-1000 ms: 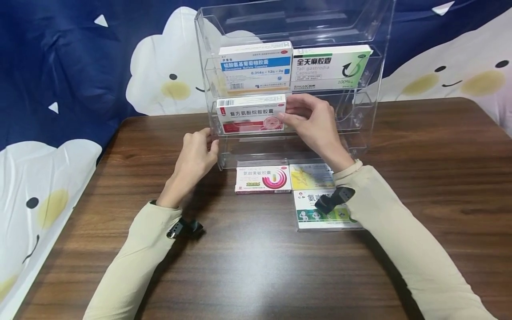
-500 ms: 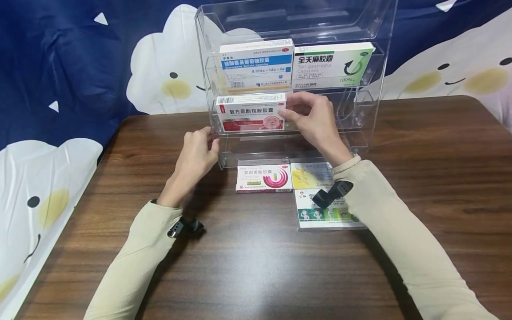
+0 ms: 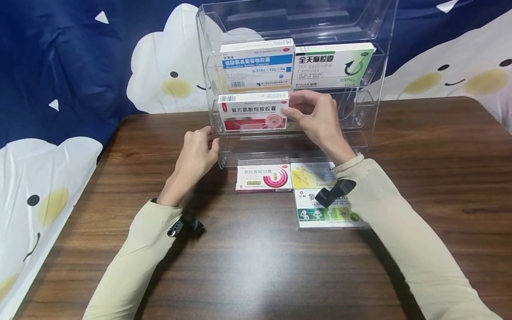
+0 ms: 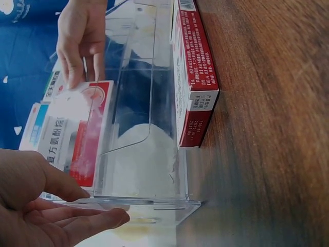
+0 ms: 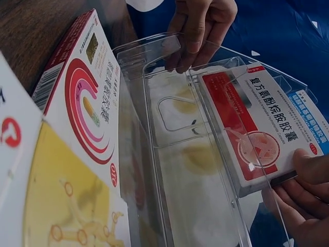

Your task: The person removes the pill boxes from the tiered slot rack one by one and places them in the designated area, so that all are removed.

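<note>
My right hand [image 3: 316, 120] pinches a red-and-white medicine box [image 3: 254, 113] by its right end, thumb on the front and fingers behind. That box stands in the left part of a lower tier of a clear acrylic display rack [image 3: 296, 26]. In the right wrist view the red-and-white box [image 5: 247, 128] sits behind the tier's clear front lip. My left hand [image 3: 197, 149] holds the rack's lower left side edge; in the left wrist view, thumb and fingers of that hand [image 4: 56, 200] lie on either side of the clear panel.
On the tier above stand a blue-and-white medicine box [image 3: 258, 66] and a green-and-white one [image 3: 332, 66]. Before the rack lie a pink-and-white box [image 3: 262, 178], a yellow box [image 3: 310, 174] and a green-banded white box [image 3: 316, 215] on the wooden table [image 3: 240, 275].
The red-and-white box and my right hand have shifted very slightly right. My left hand stays at the rack's side.
</note>
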`<action>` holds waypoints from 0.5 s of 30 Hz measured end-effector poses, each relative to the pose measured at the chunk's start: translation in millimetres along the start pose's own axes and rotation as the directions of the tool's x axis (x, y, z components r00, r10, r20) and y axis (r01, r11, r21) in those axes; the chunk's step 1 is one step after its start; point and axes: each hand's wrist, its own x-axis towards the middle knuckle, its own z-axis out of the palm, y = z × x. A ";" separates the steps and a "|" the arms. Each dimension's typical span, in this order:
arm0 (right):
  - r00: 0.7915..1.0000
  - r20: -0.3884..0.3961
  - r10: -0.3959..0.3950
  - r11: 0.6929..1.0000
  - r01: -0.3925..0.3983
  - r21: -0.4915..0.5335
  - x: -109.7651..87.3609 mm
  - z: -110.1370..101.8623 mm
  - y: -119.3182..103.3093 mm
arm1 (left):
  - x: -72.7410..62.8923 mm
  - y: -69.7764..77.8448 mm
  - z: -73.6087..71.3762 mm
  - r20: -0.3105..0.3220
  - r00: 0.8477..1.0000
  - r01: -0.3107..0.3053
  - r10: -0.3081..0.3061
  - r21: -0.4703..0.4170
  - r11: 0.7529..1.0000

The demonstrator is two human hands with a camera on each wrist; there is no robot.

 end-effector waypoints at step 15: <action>0.996 -0.052 -0.066 0.996 0.069 0.063 -1.5 -15.0 -3.8 | -2.0 1.8 -0.3 -0.012 1.000 -0.011 0.011 0.008 1.000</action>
